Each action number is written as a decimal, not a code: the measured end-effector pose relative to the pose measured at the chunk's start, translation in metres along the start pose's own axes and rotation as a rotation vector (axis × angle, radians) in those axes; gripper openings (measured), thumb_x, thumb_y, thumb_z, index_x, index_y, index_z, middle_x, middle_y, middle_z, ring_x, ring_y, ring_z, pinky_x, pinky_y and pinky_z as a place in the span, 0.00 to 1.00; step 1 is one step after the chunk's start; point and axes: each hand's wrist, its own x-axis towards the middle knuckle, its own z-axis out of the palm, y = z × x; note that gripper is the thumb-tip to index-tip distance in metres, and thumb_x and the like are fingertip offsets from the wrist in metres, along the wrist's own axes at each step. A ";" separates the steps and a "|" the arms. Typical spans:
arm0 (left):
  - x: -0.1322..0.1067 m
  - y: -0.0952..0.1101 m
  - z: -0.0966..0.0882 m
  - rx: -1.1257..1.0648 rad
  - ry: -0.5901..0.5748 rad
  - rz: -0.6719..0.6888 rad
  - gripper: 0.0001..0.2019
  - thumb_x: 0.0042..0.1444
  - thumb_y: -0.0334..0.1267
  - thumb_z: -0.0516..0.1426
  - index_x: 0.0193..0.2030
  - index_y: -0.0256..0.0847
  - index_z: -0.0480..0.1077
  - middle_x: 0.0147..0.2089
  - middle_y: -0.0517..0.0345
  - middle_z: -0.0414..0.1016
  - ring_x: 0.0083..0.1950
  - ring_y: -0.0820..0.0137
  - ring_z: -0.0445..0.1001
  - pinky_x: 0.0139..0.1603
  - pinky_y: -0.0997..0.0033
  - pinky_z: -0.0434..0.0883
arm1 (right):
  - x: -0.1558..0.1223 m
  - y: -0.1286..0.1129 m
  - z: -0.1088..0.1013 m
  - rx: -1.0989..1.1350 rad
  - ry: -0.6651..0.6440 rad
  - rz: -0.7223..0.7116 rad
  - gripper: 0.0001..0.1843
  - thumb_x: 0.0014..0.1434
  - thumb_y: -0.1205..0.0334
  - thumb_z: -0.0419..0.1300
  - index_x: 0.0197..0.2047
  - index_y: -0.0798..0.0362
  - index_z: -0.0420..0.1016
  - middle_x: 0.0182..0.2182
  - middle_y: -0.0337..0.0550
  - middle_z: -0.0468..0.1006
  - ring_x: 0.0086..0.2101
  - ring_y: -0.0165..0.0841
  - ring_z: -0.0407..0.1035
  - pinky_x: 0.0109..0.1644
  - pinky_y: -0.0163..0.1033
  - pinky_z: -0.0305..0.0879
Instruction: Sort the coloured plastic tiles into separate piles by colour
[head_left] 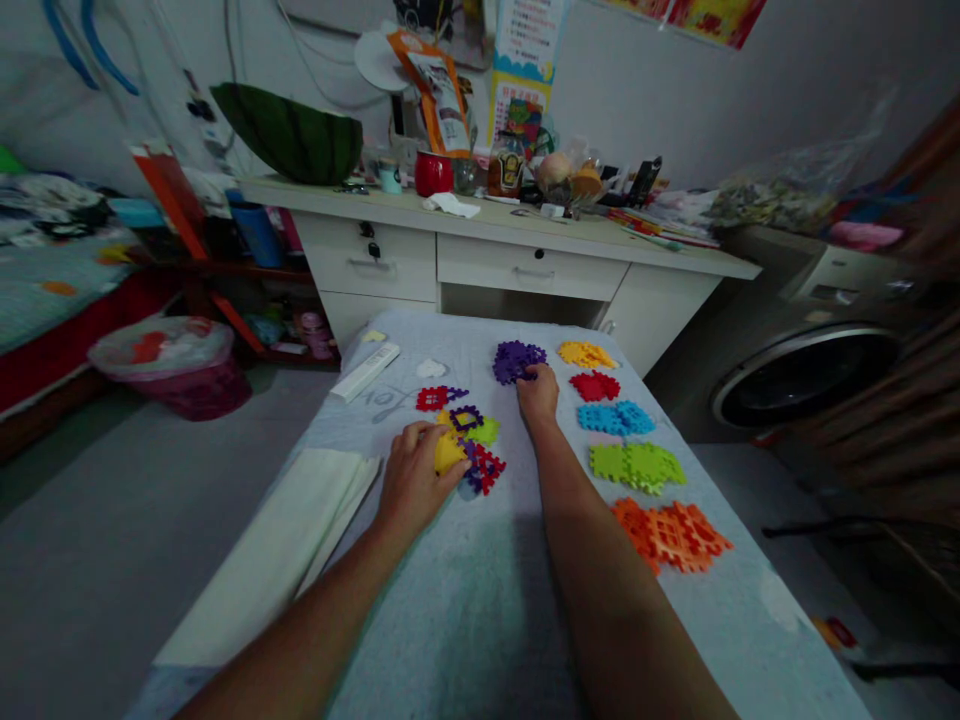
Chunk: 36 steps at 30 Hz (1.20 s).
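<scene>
My left hand point(420, 468) is closed around a yellow piece point(449, 453) at the near side of a small mixed group of toothed plastic building pieces. In that group lie a red piece point(432, 399), a dark purple square frame point(466, 418), a light green piece point(486, 431) and a red-and-purple piece point(487, 468). My right hand point(539, 396) reaches to the near edge of a pile of purple pieces point(517, 360); its fingertips touch the pile, and whether they pinch a piece is hard to see.
Sorted piles line the right side: yellow point(587, 354), red point(595, 385), blue point(615, 417), green point(637, 465) and orange point(673, 536). A white box point(366, 372) and folded cloth point(277, 550) lie left. A cluttered white desk point(487, 215) stands beyond, a washing machine point(780, 330) to the right.
</scene>
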 end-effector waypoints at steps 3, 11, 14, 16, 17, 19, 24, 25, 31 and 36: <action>0.000 0.001 0.001 -0.041 -0.027 0.005 0.23 0.54 0.46 0.61 0.55 0.42 0.67 0.51 0.49 0.67 0.52 0.57 0.69 0.55 0.55 0.68 | -0.006 -0.002 0.001 0.093 0.013 0.007 0.18 0.49 0.73 0.57 0.46 0.60 0.74 0.57 0.59 0.66 0.39 0.34 0.71 0.53 0.40 0.66; 0.000 0.003 -0.001 -0.155 0.021 0.006 0.24 0.56 0.40 0.59 0.58 0.41 0.61 0.54 0.48 0.68 0.56 0.57 0.68 0.58 0.55 0.67 | -0.007 -0.035 -0.026 0.066 -0.450 -0.322 0.13 0.52 0.67 0.62 0.43 0.56 0.77 0.41 0.46 0.77 0.40 0.34 0.70 0.50 0.40 0.65; 0.000 0.003 -0.001 -0.156 0.040 0.002 0.22 0.56 0.39 0.58 0.57 0.41 0.61 0.53 0.48 0.68 0.56 0.58 0.68 0.58 0.54 0.67 | -0.011 -0.048 -0.033 0.009 -0.764 -0.458 0.17 0.51 0.66 0.65 0.46 0.55 0.77 0.46 0.46 0.78 0.45 0.35 0.70 0.52 0.41 0.64; 0.000 0.003 -0.002 -0.147 0.042 0.004 0.20 0.57 0.38 0.57 0.56 0.40 0.62 0.52 0.48 0.68 0.56 0.58 0.68 0.58 0.55 0.67 | -0.015 -0.055 -0.033 -0.060 -0.859 -0.488 0.21 0.50 0.66 0.67 0.49 0.54 0.76 0.49 0.47 0.77 0.48 0.36 0.69 0.54 0.42 0.62; 0.000 0.003 -0.002 -0.143 0.039 0.006 0.19 0.57 0.38 0.57 0.55 0.40 0.63 0.52 0.48 0.68 0.55 0.58 0.68 0.57 0.55 0.67 | -0.018 -0.057 -0.032 -0.097 -0.882 -0.494 0.23 0.49 0.67 0.68 0.50 0.53 0.76 0.50 0.48 0.76 0.49 0.37 0.69 0.55 0.42 0.62; 0.000 0.002 -0.002 -0.142 0.032 0.016 0.16 0.58 0.37 0.56 0.53 0.40 0.64 0.51 0.48 0.68 0.55 0.58 0.68 0.57 0.55 0.67 | -0.021 -0.059 -0.029 -0.161 -0.901 -0.495 0.24 0.47 0.69 0.68 0.50 0.53 0.77 0.50 0.48 0.77 0.49 0.37 0.69 0.55 0.41 0.62; 0.000 0.001 -0.003 -0.147 0.020 0.032 0.14 0.59 0.36 0.55 0.52 0.39 0.65 0.51 0.48 0.68 0.55 0.59 0.67 0.58 0.55 0.66 | -0.022 -0.057 -0.024 -0.179 -0.920 -0.452 0.17 0.50 0.69 0.65 0.46 0.55 0.78 0.41 0.44 0.79 0.40 0.33 0.71 0.44 0.35 0.64; 0.000 0.001 -0.003 -0.145 0.017 0.032 0.15 0.59 0.37 0.55 0.52 0.39 0.65 0.52 0.48 0.68 0.55 0.59 0.67 0.58 0.55 0.66 | -0.021 -0.057 -0.024 -0.154 -0.932 -0.440 0.15 0.52 0.68 0.64 0.45 0.55 0.78 0.39 0.43 0.80 0.37 0.32 0.71 0.42 0.34 0.63; -0.001 0.001 -0.003 -0.136 0.000 0.050 0.16 0.57 0.38 0.55 0.52 0.39 0.66 0.52 0.48 0.67 0.55 0.58 0.67 0.58 0.54 0.66 | -0.013 -0.047 -0.029 -0.009 -0.859 -0.427 0.10 0.59 0.67 0.55 0.38 0.57 0.79 0.34 0.42 0.79 0.35 0.30 0.70 0.40 0.33 0.61; -0.001 0.004 -0.006 -0.113 -0.018 0.058 0.21 0.49 0.32 0.56 0.52 0.41 0.66 0.54 0.50 0.67 0.55 0.58 0.66 0.59 0.54 0.65 | -0.003 -0.031 -0.028 0.152 -0.545 -0.271 0.12 0.58 0.63 0.54 0.35 0.56 0.78 0.31 0.41 0.78 0.34 0.31 0.69 0.39 0.34 0.63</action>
